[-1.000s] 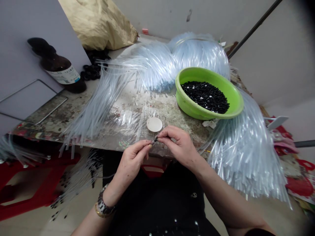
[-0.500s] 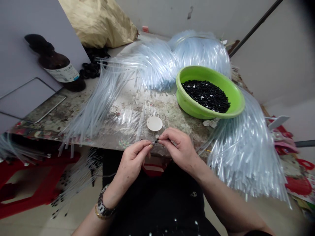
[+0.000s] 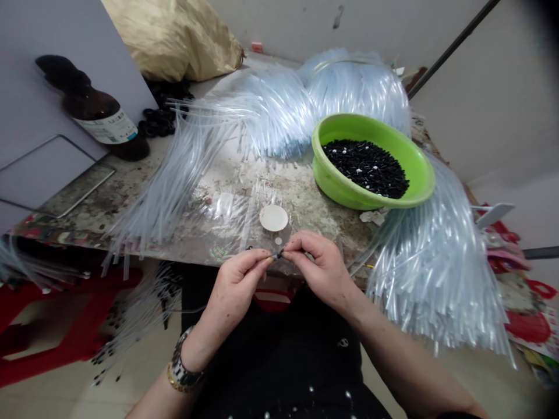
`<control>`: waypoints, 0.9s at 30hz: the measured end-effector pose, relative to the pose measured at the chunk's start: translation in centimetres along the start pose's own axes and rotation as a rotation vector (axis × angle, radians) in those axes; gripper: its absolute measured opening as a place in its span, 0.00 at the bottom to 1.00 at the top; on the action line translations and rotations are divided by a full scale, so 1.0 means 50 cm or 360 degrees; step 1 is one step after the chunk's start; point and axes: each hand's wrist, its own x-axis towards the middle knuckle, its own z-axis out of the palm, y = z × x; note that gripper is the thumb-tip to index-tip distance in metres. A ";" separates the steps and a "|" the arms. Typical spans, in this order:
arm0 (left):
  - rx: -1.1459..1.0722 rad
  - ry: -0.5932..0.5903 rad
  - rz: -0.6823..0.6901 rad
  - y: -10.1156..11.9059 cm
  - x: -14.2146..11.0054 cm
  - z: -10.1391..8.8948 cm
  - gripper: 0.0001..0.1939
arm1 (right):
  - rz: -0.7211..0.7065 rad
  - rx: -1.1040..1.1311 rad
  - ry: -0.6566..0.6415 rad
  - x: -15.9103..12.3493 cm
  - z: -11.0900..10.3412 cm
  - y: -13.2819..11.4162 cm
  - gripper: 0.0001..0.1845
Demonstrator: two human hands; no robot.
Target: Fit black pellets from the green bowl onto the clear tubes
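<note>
My left hand (image 3: 236,285) and my right hand (image 3: 321,265) meet fingertip to fingertip at the table's near edge. Both are pinched shut around a small black piece (image 3: 278,254) on the end of a thin clear tube; which hand holds which part I cannot tell. A small white round lid (image 3: 273,217) lies on the table just beyond my fingers. The green bowl (image 3: 414,157) holding small black pieces (image 3: 367,169) stands to the right, past my right hand. Clear tubes (image 3: 437,262) hang in a thick bundle over the table's right edge.
More clear tube bundles (image 3: 279,110) fan over the stained table (image 3: 122,192). A brown bottle (image 3: 94,113) lies at the left, with black rings (image 3: 159,122) beside it and a tan sack (image 3: 174,38) behind. A red stool (image 3: 56,337) stands low at left.
The fingertips of both hands have drawn closer together around the black piece. The view has shifted slightly; nothing else on the table moved.
</note>
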 end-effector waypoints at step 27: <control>-0.0028 -0.0120 -0.0025 0.005 0.005 0.008 0.10 | 0.0165 0.0079 0.0002 -0.013 0.005 0.022 0.06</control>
